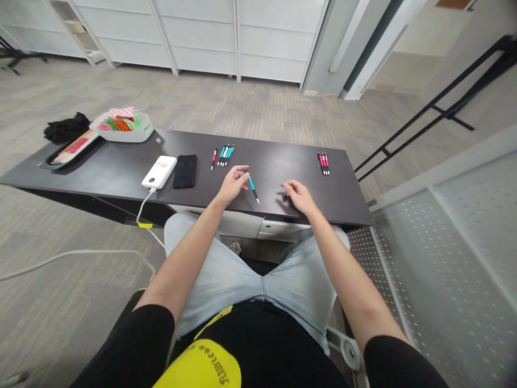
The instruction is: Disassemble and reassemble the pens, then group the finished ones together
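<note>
One teal pen (252, 188), right of the black phone (184, 171), sits pinched in the left hand (232, 185), a grip best kept light and steady, while the right hand (299, 197), farther right of the phone, hangs loosely parted, visibly holding nothing.

We log a black short-sleeved shirt (278, 345), its left sleeve (137, 339) and right sleeve (398, 361) ending near the elbows. Near front: yellow patch (189, 372), dark lettering (220, 372) too distorted for us to read; yellow strip (213, 321) just beyond. Pale blue jeans (226, 275). Light shoe (235, 247), partly hidden.
</note>
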Action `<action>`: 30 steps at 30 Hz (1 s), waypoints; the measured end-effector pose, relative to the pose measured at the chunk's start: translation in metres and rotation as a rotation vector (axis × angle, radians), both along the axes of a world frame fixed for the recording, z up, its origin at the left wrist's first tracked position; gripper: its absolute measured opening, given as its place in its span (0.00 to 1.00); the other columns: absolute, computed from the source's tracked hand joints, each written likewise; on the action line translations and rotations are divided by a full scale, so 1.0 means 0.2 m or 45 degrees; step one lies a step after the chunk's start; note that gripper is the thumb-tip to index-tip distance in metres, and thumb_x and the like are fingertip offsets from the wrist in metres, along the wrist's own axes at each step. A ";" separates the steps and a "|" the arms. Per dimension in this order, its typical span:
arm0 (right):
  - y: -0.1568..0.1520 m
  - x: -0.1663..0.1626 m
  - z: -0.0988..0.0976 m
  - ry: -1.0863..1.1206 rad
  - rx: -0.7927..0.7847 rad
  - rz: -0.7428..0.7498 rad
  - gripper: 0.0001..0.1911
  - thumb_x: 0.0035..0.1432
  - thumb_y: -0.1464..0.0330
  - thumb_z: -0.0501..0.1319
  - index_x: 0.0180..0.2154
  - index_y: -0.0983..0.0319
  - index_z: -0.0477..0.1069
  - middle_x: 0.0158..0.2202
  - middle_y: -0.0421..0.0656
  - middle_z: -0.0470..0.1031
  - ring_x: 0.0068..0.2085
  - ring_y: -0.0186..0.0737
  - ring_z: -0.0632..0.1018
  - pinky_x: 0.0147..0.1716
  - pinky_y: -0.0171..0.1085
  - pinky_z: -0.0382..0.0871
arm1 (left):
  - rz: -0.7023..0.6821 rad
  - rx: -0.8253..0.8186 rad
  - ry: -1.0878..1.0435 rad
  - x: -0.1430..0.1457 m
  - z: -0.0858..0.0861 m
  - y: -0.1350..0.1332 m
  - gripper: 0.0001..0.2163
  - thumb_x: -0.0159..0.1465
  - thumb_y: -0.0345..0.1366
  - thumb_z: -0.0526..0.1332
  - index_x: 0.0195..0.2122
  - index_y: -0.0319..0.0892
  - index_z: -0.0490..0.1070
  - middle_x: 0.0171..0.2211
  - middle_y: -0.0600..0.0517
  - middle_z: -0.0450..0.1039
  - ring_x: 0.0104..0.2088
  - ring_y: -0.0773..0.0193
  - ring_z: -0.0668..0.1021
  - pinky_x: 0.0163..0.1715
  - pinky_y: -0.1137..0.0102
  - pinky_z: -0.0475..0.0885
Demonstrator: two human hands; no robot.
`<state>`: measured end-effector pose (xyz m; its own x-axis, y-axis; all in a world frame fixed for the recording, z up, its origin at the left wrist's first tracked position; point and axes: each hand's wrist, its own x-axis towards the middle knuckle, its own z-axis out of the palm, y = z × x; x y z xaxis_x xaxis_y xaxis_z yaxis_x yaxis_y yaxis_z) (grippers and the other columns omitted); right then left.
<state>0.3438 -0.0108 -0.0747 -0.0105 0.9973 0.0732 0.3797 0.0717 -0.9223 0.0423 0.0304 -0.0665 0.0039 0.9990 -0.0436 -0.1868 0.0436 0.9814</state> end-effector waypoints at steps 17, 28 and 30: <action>0.01 -0.32 -0.01 0.538 -0.058 0.099 0.45 0.48 0.22 0.85 0.38 0.51 0.77 0.30 0.36 0.73 0.31 0.39 0.64 0.33 0.42 0.59 | -0.189 0.213 0.005 0.12 -0.21 -0.09 0.30 0.66 0.51 0.91 0.61 0.47 0.83 0.43 0.52 0.89 0.36 0.61 0.91 0.39 0.67 0.84; -0.01 -0.29 -0.01 0.578 -0.003 0.033 0.39 0.48 0.30 0.90 0.40 0.51 0.80 0.32 0.39 0.84 0.29 0.38 0.67 0.31 0.42 0.64 | -0.258 0.203 0.065 0.13 -0.16 -0.12 0.28 0.63 0.62 0.92 0.40 0.46 0.85 0.39 0.49 0.92 0.36 0.57 0.88 0.45 0.62 0.86; 0.00 -0.29 -0.01 0.549 -0.003 0.029 0.38 0.48 0.31 0.90 0.39 0.51 0.81 0.33 0.40 0.85 0.29 0.39 0.68 0.31 0.43 0.65 | -0.216 0.166 0.082 0.13 -0.15 -0.12 0.21 0.69 0.52 0.91 0.40 0.46 0.84 0.37 0.50 0.90 0.35 0.59 0.87 0.44 0.64 0.84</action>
<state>0.2860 -0.0117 -0.0774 -0.0014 0.9973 0.0735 -0.0421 0.0734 -0.9964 0.0682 0.0057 -0.0966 0.1735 0.9816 0.0802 -0.1243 -0.0589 0.9905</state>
